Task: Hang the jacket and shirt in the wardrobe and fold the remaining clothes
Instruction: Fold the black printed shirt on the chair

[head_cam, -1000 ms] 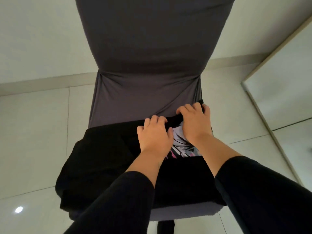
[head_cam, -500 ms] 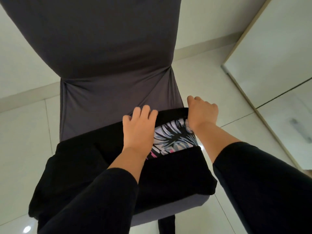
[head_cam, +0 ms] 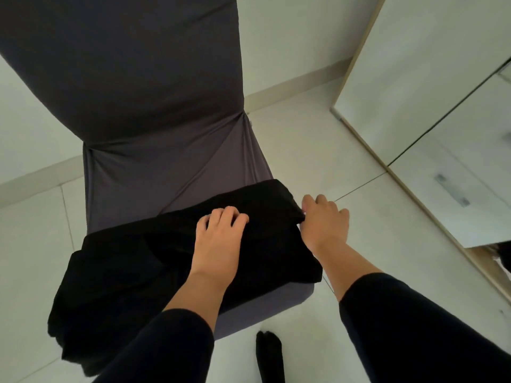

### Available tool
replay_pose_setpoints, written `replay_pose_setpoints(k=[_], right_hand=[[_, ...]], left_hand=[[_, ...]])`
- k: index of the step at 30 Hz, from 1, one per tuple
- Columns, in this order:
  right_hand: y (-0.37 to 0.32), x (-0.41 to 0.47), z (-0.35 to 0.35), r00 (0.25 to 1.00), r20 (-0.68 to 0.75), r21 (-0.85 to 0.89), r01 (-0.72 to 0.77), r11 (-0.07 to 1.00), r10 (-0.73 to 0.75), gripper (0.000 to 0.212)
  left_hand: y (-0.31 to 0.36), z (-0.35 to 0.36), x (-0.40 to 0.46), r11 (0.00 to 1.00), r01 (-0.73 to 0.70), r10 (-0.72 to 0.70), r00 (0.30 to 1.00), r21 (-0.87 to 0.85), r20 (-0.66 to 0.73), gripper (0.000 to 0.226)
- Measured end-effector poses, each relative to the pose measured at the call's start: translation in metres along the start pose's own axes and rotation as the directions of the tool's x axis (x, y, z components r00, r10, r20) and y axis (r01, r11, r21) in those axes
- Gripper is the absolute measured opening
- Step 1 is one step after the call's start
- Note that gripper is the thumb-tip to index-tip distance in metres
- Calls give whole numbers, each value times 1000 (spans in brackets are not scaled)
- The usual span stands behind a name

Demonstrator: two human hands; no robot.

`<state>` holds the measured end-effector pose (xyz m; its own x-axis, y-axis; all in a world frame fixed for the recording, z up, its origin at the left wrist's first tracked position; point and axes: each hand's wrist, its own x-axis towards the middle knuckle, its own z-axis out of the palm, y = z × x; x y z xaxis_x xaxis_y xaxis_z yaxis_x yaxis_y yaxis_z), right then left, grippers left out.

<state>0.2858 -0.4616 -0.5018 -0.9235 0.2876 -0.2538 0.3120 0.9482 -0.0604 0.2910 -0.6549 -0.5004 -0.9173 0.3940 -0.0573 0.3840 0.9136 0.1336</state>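
Black garment [head_cam: 171, 252] lies partly folded across the seat of a grey-covered chair [head_cam: 154, 111], left hand [head_cam: 218, 239] pressing with curled fingers to pin the fold, right hand [head_cam: 322, 222] pinching its right edge taut, apparently to square it.

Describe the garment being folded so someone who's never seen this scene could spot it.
Find the grey-covered chair that fills the middle of the view. On its seat lies a black garment, folded over, its left part hanging off the seat edge. It is the only cloth under both hands: the left hand rests on top and the right hand pinches its right corner.
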Motion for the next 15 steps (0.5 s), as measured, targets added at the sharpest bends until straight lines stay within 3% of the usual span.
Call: replay_pose_setpoints(k=[4, 9, 12, 15], right_hand=[[-7, -11, 3, 979, -151, -18, 137, 990, -138, 25], [-22, -23, -6, 941, -186, -73, 274, 959, -283, 29], [-47, -36, -6, 863, -167, -101, 466, 879, -477, 35], [-78, -43, 0, 806, -162, -124, 555, 822, -569, 41]], left_hand=[[-8, -3, -12, 989, 66, -65, 998, 129, -16, 76], [-35, -14, -38, 903, 269, -289, 957, 334, 11, 91], [-46, -18, -49, 899, 340, -349, 937, 277, -20, 77], [-57, -18, -56, 913, 384, -378, 923, 142, -67, 56]])
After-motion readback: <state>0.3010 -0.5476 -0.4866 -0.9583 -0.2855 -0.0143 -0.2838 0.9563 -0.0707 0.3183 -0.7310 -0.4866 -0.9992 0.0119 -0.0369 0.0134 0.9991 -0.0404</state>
